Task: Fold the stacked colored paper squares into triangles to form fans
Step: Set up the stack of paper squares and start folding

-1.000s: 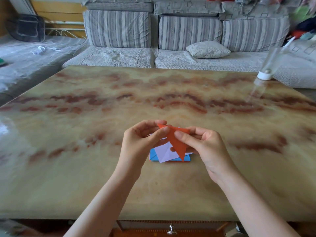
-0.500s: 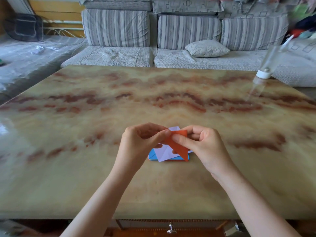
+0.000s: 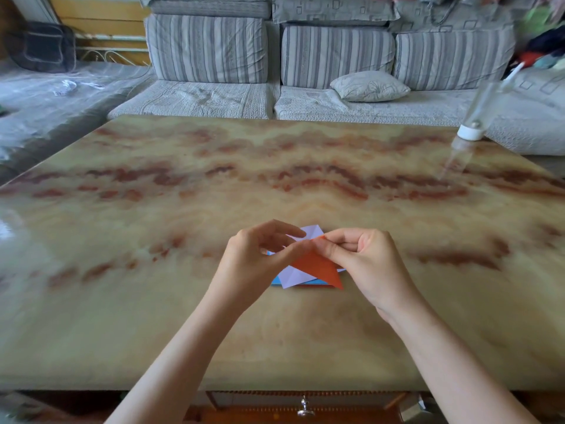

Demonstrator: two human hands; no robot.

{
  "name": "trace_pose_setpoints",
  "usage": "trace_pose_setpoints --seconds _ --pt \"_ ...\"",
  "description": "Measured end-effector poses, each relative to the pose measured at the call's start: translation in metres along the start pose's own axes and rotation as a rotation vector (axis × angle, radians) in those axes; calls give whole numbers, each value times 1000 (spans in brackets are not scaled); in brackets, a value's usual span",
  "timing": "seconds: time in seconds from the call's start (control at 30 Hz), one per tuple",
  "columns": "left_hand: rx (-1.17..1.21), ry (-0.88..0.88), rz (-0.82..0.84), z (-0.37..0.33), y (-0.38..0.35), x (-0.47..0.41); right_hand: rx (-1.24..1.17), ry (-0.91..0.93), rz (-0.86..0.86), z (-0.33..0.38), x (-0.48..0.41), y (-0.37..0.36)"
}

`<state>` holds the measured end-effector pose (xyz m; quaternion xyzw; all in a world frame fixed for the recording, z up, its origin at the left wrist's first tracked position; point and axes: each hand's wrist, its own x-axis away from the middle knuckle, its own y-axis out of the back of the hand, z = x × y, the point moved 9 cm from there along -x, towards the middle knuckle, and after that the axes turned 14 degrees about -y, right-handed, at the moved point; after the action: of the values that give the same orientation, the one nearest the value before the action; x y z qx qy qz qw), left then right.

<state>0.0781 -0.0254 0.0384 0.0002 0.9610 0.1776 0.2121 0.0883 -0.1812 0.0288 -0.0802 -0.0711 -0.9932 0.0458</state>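
An orange folded paper triangle (image 3: 319, 266) is held just above the table's near middle, its long point aimed down and to the right. My left hand (image 3: 256, 264) pinches its upper corner from the left with thumb and fingers. From the right, my right hand (image 3: 363, 264) pinches the same corner. Under them on the table lies a small stack of paper squares (image 3: 290, 278), a pale lilac sheet on top of a blue one, partly hidden by my hands.
The marbled table (image 3: 183, 301) reaches to a striped grey sofa (image 3: 214, 96) with a cushion (image 3: 368, 86) at the back. A clear bottle with a white cap (image 3: 475, 117) stands at the table's far right corner. A drawer knob (image 3: 304, 408) shows below the near edge.
The orange paper has dropped lower and turned, so its long point now aims down to the right. Both hands have kept their pinch on it and moved closer to the stack.
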Motion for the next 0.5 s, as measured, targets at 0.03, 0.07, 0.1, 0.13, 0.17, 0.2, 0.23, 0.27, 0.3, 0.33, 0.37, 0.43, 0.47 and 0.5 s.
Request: trace_pose_setpoints --seconds 0.03,0.07,0.1,0.13,0.17,0.2,0.23,0.27,0.3,0.33,0.37,0.43,0.47,0.5 --pt "-17 -22 15 -2 -1 0 8 -3 15 0 1 -2" --pt "-20 -34 10 -3 -2 0 9 -10 23 -1 1 -3" --pt "-13 -36 -10 -3 -1 0 3 -22 27 -1 2 -4" --pt "2 -33 -36 -3 0 0 -4 -36 32 -2 2 -4" --pt "19 -30 -62 -3 2 0 -9 -54 48 -3 2 -4" --pt "37 -27 -86 -3 3 1 -17 -73 77 -4 3 -6" --pt "58 -23 -105 -2 5 1 -34 -91 110 -4 5 -8" --pt "77 -14 -117 -1 6 1 -56 -103 133 -4 6 -10" --pt "91 -3 -119 0 7 1 -67 -104 136 -3 7 -10" --pt "92 5 -117 1 7 1 -63 -96 125 -2 7 -10" --pt "82 14 -111 2 6 1 -50 -89 110 -2 7 -9" --pt "71 31 -94 5 5 0 -23 -78 98 -1 7 -8" --pt "75 36 -76 5 3 0 -10 -75 101 -1 7 -9" --pt "76 33 -54 4 1 0 6 -72 108 0 8 -10"
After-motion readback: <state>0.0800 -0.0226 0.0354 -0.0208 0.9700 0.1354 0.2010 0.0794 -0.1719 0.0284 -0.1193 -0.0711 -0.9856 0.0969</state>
